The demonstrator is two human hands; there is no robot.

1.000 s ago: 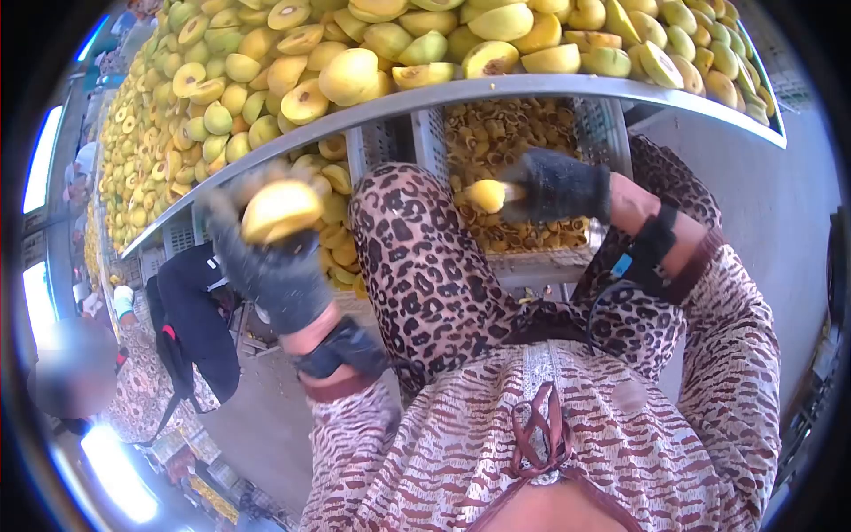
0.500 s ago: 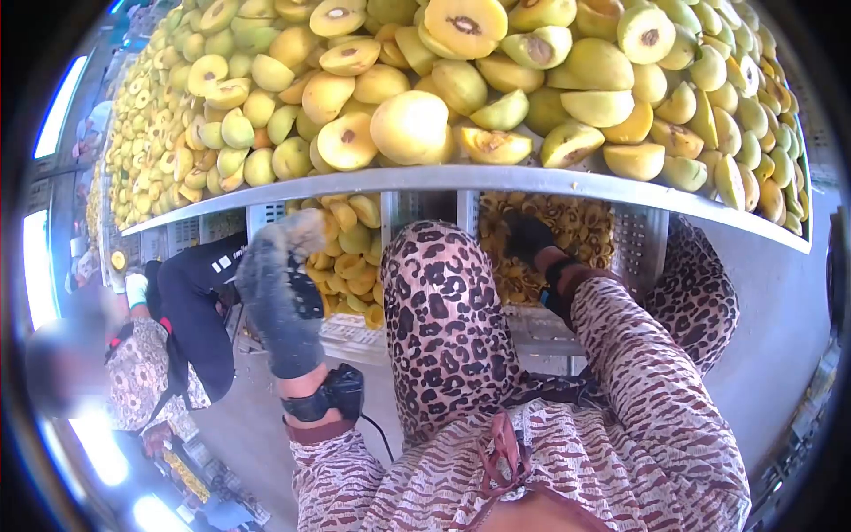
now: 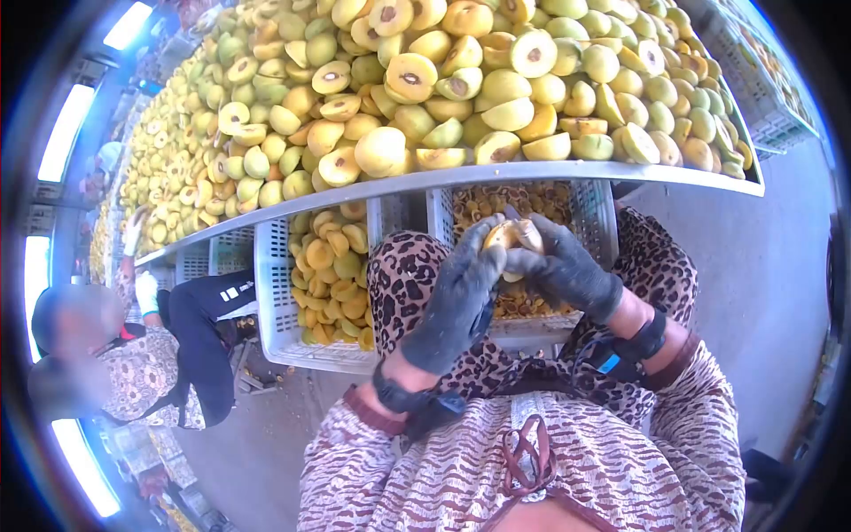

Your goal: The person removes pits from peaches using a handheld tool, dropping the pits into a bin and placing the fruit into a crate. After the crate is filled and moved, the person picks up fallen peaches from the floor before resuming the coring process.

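Note:
My left hand [image 3: 456, 301], in a dark grey glove, is closed around a yellow fruit half [image 3: 503, 238] above the gap between my knees. My right hand [image 3: 567, 266], gloved too, meets it from the other side, its fingers pressed round the same piece. Whether a tool is also between the fingers cannot be made out. Below the hands lies a crate [image 3: 596, 226] of small brown and yellow fruit scraps. Beyond them, many halved yellow-green fruits [image 3: 381, 151] are heaped on a metal-edged table [image 3: 461, 175].
Left of my knee stands a white crate [image 3: 275, 328] with yellow fruit halves [image 3: 332, 266]. At the far left a person [image 3: 142, 363] sits by the table, with a white-gloved hand [image 3: 146, 293]. More stacked crates [image 3: 771, 97] stand at the upper right.
My left hand has moved right from above the left crate, and my right hand has come up out of the scrap crate. Both now meet at a fruit half. The view has shifted.

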